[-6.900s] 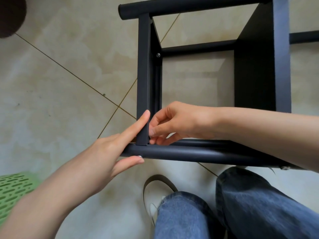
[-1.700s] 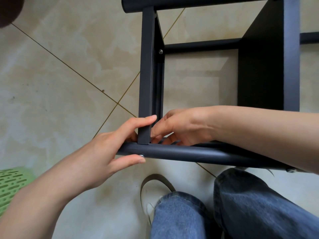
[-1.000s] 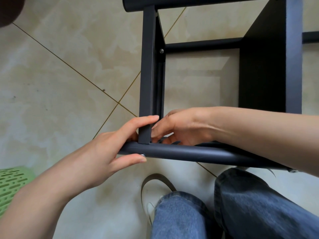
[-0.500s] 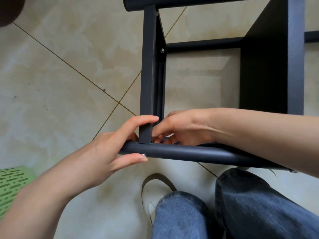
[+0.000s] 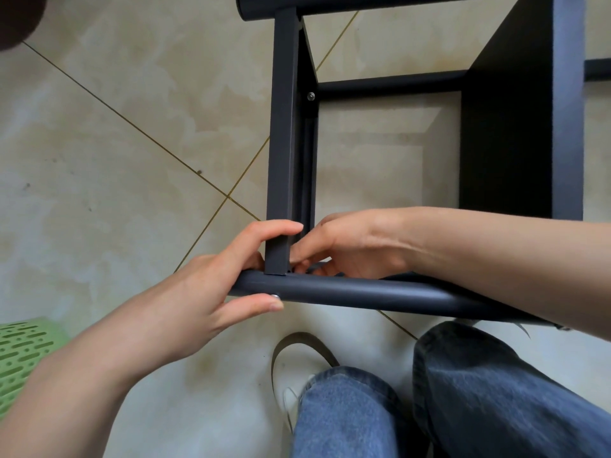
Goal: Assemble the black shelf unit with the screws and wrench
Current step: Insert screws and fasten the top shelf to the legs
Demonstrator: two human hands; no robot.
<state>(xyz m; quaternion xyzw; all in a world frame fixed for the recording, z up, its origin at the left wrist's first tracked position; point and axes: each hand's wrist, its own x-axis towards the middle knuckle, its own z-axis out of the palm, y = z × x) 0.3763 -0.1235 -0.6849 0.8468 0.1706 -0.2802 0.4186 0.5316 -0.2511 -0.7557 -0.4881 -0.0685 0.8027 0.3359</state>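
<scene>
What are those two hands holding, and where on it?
The left hand grips the black shelf frame at the corner where crossbar meets round tube. The right hand works inside that joint; what it pinches is hidden.

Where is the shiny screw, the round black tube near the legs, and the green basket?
screw (image 5: 310,96): head view, on its silver head, inside the far corner.
round black tube (image 5: 363,292): head view, on its bare middle.
green basket (image 5: 23,352): head view, on its slotted wall at the left edge.
</scene>
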